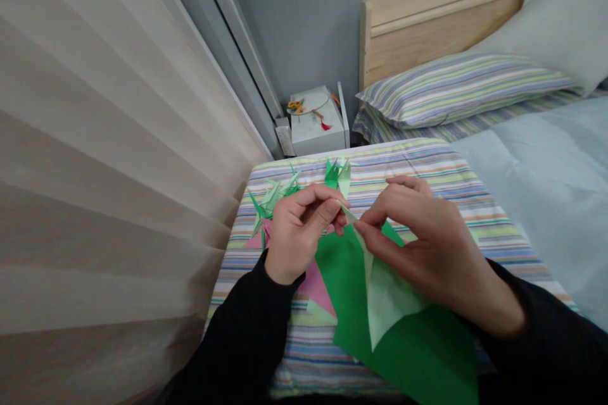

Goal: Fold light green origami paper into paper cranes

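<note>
A green origami sheet (403,342), its pale green flap (384,291) drawn up to a long point, sits between a person's two hands on a striped bedcover (380,168), as I watch from the head camera. The fingers (365,231) of the right hand (427,247) are closed on the flap's edge, and the fingers (330,209) of the left hand (299,234) are closed at its tip. Black sleeves (242,335) enter from the near side.

The sheet overlaps a pink paper (316,285) beside the left wrist. Folded green paper pieces (275,196) cluster toward the far left corner of the bedcover, just past the left hand, with another group (337,174) at the far edge. A narrow striped strip separates the left hand from the bedcover's left edge and a pleated beige curtain (95,171). Wider striped room lies right of the right hand, up to a pale blue sheet (546,202).
</note>
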Available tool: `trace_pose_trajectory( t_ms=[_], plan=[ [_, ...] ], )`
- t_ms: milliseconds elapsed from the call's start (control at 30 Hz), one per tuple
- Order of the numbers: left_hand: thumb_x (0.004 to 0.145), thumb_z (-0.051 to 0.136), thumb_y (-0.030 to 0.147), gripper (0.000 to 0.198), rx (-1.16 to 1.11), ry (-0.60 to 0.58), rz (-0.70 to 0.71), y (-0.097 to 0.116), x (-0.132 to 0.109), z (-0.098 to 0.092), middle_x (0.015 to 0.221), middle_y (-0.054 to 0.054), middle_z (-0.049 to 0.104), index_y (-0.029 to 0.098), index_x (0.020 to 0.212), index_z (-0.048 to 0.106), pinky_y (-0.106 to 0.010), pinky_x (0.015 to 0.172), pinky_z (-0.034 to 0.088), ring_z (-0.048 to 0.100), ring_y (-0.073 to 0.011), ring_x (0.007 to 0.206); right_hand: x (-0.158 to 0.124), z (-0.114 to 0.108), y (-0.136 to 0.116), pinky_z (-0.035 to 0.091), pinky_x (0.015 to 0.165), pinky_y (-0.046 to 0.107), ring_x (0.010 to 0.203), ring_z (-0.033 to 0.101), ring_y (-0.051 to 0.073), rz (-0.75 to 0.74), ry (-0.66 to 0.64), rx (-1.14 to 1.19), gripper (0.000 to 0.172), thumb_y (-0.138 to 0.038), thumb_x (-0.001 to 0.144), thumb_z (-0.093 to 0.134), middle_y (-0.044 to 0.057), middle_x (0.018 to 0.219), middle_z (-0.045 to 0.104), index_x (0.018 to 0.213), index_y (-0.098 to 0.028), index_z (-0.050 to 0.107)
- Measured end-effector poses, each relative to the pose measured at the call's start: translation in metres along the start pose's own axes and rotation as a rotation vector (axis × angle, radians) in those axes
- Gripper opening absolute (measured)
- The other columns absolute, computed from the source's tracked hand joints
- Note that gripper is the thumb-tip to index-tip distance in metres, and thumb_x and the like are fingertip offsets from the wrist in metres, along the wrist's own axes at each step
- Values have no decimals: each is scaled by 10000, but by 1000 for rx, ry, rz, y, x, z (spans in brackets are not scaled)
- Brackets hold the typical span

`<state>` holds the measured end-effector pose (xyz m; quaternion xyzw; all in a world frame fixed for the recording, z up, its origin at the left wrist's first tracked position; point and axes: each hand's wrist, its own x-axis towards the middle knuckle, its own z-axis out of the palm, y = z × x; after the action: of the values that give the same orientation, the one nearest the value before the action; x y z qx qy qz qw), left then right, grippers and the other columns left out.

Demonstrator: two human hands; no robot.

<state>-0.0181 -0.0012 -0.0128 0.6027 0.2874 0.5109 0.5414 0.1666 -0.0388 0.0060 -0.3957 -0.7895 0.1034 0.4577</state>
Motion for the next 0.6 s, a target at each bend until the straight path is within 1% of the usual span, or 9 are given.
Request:
trace_pose_trajectory(
  t_ms=[100,300,467,533,600],
  plan=[
    [909,744,271,105,-29,9,-8,0,1,0,718,2,683,177,885,705,-195,555,473,618,-85,592,0,0,0,387,1040,445,645,627,134,-6,4,-10,208,-108,902,651,-69,679,661,771,-238,555],
    [899,751,274,118,-11,25,-23,3,0,1,717,0,674,172,872,698,-205,552,466,607,-91,594,0,0,1,376,1055,466,650,631,144,-3,-14,-15,197,-118,908,636,-61,682,675,783,-247,555],
    [924,717,224,60,-21,-11,12,4,-1,0,743,-2,665,178,885,717,-194,569,466,599,-81,616,0,0,-1,355,1056,465,685,630,138,26,-10,23,178,-106,890,653,-63,702,661,793,-231,573],
    [928,710,211,54,-17,-32,27,3,-2,0,760,-7,660,176,890,725,-195,582,478,605,-84,638,0,-1,-2,378,1006,435,695,627,137,50,-17,69,171,-97,886,653,-60,707,656,792,-224,588],
    [931,704,209,59,-15,-52,41,3,-2,0,782,-12,655,173,892,731,-200,594,493,610,-88,656,1,-2,-3,410,909,387,692,621,134,76,-28,127,163,-92,884,651,-55,710,652,792,-220,609]
  ],
)
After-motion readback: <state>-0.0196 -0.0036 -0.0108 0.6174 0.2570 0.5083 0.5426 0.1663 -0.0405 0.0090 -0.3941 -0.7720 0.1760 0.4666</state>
